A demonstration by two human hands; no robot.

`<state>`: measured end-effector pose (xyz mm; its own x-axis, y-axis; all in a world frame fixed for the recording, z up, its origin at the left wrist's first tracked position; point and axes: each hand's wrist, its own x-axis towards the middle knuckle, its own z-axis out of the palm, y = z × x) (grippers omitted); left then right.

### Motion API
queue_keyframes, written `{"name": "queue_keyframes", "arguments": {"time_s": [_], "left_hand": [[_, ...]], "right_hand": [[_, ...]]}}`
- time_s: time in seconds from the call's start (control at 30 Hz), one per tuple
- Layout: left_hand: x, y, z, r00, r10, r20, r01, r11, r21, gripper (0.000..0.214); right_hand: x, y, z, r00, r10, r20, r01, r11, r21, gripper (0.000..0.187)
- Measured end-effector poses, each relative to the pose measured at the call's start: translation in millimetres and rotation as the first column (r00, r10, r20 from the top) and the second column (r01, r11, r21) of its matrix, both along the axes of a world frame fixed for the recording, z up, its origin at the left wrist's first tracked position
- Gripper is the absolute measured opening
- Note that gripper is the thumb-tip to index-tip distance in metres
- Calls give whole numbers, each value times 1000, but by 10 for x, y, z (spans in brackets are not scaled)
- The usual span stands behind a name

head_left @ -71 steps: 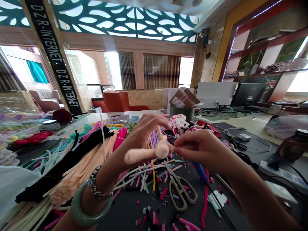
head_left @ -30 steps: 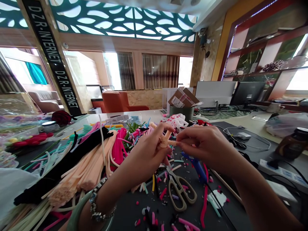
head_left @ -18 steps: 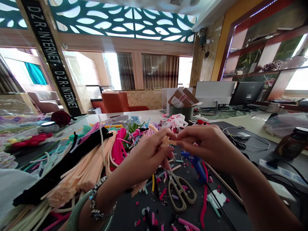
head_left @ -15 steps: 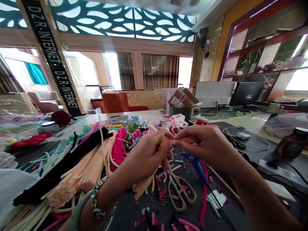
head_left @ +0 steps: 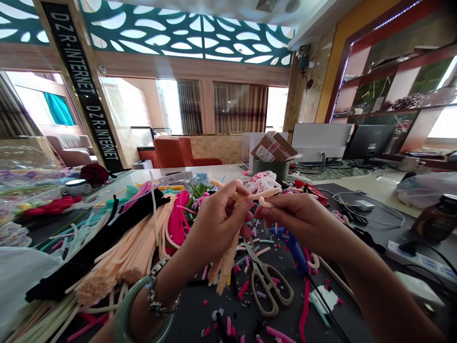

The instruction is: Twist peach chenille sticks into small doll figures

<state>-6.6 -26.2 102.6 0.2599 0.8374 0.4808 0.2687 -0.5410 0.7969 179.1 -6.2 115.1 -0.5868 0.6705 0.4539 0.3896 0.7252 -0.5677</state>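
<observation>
My left hand [head_left: 217, 224] grips a peach chenille-stem figure [head_left: 225, 261], and its fuzzy strands hang down below the fist. An arm of peach stem [head_left: 264, 193] sticks out to the right, and my right hand [head_left: 298, 216] pinches it between thumb and fingers. Below my hands lie beige-handled scissors [head_left: 267, 283] and a blue glue gun [head_left: 290, 245], neither touched. A jade bangle [head_left: 137, 305] and a beaded bracelet [head_left: 157, 295] circle my left wrist.
Bundles of peach [head_left: 121, 252], black [head_left: 100, 233] and pink [head_left: 176, 224] chenille stems lie left on the dark table [head_left: 200, 319], among scattered snippets. A power strip [head_left: 417, 259] and cables lie right. A cardboard box [head_left: 274, 147] sits in a bin behind.
The figure's fuzzy strands now hang lower from my left fist. The peach arm now points up and to the right, pulled out between my fingers. My hands have moved slightly apart.
</observation>
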Motion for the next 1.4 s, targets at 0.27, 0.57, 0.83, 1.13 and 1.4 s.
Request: {"name": "queue_keyframes", "arguments": {"time_s": [0.27, 0.57, 0.83, 1.13, 1.4], "left_hand": [[65, -35, -29, 997, 23, 73, -29, 995, 91, 12], [86, -38, -12, 960, -108, 259, 118, 993, -23, 12], [33, -35, 2, 971, -142, 194, 150, 988, -24, 13], [-55, -137, 62, 961, -248, -125, 240, 968, -76, 14], [-39, -195, 108, 895, -166, -413, 237, 963, 125, 8]], "right_hand": [[-88, 3, -24, 974, 205, -93, -209, 977, -39, 38], [-113, 0, -70, 979, 174, -104, -184, 978, -98, 36], [-77, -8, -58, 995, 97, -12, -98, 989, -114, 39], [74, -84, 24, 994, 91, -54, -105, 897, -429, 29], [168, -78, 128, 984, 173, -36, -166, 837, -522, 21]]}}
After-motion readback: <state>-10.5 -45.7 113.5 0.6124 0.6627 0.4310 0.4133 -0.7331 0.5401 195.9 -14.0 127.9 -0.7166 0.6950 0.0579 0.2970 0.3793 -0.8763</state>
